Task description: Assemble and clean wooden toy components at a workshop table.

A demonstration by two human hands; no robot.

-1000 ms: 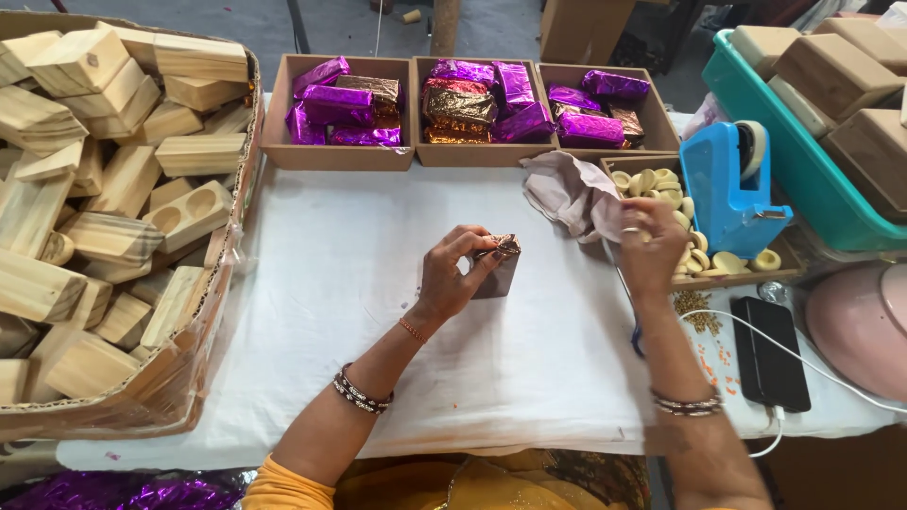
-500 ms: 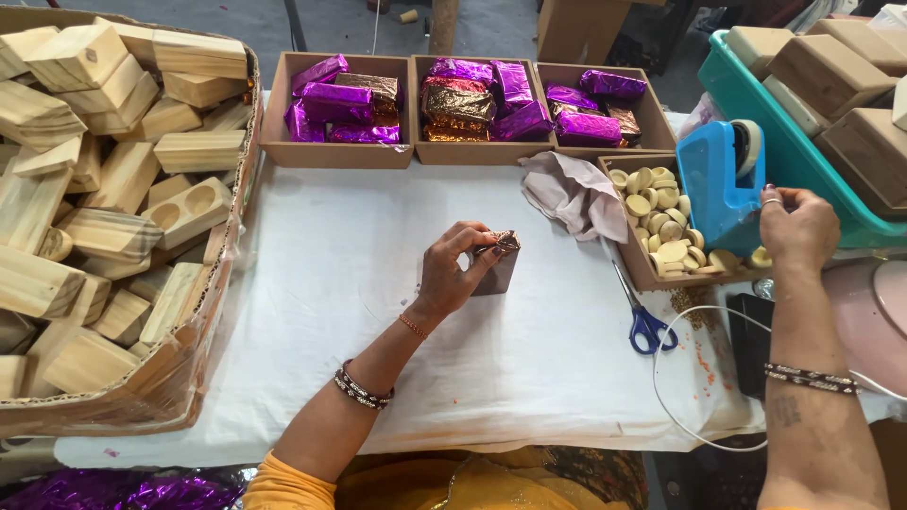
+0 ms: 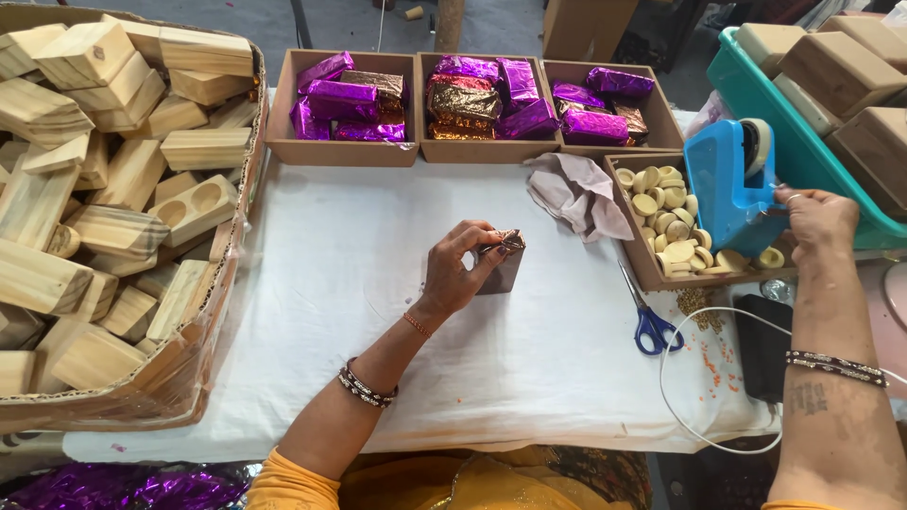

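Observation:
My left hand [image 3: 459,267] grips a small foil-wrapped block [image 3: 504,262] standing on the white cloth [image 3: 359,312] in the middle of the table, fingers pinching the gathered foil at its top. Far to the right, my right hand [image 3: 818,220] rests against the blue tape dispenser [image 3: 729,185], fingertips at its cutting end beside the tape roll [image 3: 756,142]. What the fingers hold there is too small to make out.
Three brown trays of purple and bronze wrapped blocks [image 3: 472,99] line the far edge. A carton of bare wooden blocks [image 3: 94,179] fills the left. A tray of round wooden discs [image 3: 666,212], a crumpled cloth [image 3: 576,194], blue-handled scissors [image 3: 647,321], a black phone [image 3: 761,345] with white cable lie right.
My right hand has left the wrapped block and gone right to the tape dispenser. My left hand has stayed on the block.

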